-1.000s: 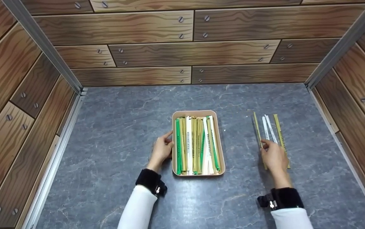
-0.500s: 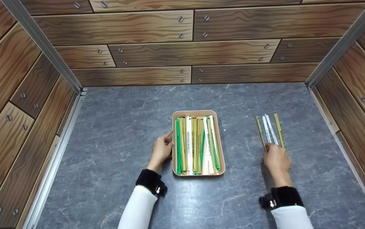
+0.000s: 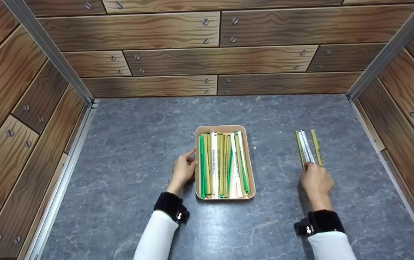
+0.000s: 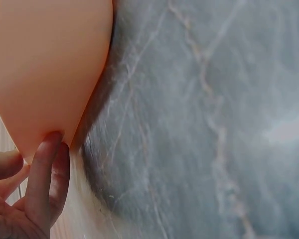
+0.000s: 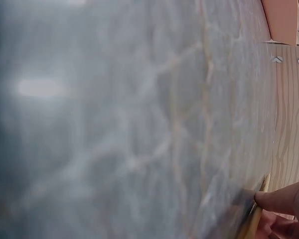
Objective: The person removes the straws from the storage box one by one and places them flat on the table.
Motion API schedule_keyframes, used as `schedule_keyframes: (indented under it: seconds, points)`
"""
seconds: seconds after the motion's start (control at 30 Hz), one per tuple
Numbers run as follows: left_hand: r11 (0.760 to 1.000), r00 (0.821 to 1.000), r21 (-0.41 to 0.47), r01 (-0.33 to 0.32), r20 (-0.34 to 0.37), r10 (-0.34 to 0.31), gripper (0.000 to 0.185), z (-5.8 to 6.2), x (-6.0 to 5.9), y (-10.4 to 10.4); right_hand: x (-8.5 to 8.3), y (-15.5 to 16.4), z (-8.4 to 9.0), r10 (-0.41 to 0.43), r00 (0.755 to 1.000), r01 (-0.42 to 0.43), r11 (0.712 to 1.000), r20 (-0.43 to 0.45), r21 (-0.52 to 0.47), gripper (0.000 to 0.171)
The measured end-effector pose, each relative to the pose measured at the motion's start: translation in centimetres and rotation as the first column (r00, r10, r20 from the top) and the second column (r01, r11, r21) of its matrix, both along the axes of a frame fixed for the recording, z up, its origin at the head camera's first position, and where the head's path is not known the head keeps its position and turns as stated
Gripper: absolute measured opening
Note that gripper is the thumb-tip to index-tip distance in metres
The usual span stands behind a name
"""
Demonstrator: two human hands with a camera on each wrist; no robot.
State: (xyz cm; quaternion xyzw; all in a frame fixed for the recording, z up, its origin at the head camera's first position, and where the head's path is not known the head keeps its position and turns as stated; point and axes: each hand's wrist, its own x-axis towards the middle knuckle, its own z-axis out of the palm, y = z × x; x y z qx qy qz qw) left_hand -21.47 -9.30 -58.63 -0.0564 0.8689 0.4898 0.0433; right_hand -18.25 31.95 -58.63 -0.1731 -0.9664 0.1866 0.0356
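Observation:
My left hand rests at the left side of a shallow tan tray. In the left wrist view, its fingertips touch the outer wall of the tray. To the right, my right hand pinches a yellow wrapped straw by its lower part. That straw lies right along two white wrapped straws, whose lower ends the hand hides. Another yellow wrapped straw lies slightly apart at the far right. The right wrist view shows the thumb pressing on a yellow straw.
Inside the tray lie several green, gold and white wrapped straws, lengthwise side by side. Wood-patterned walls enclose the grey marbled tabletop at the back and both sides. Metal rails run along the left and right edges.
My right hand has slid slightly to the right, bringing the left yellow straw up against the white ones, which sit closer together. The left hand and tray have stayed put.

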Motion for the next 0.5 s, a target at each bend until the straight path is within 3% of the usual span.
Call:
schedule_keyframes:
  seconds: [0.23,0.37,0.5]
  points:
    - [1.000,1.000,0.009,0.015,-0.024,-0.015,0.048,-0.1,-0.1,0.0,-0.1,-1.9,0.4,0.037,0.993,-0.036,0.999,-0.116,0.009,0.027]
    - [1.000,1.000,0.008,0.011,-0.021,-0.011,0.048,-0.1,-0.1,0.0,-0.2,-4.6,1.1,0.161,0.966,-0.169,0.985,-0.201,-0.022,0.027]
    - [1.000,0.999,-0.002,0.016,-0.032,-0.016,0.048,-0.2,-0.1,0.0,-0.2,-8.1,1.9,0.300,0.926,-0.318,0.947,-0.227,-0.046,0.025]
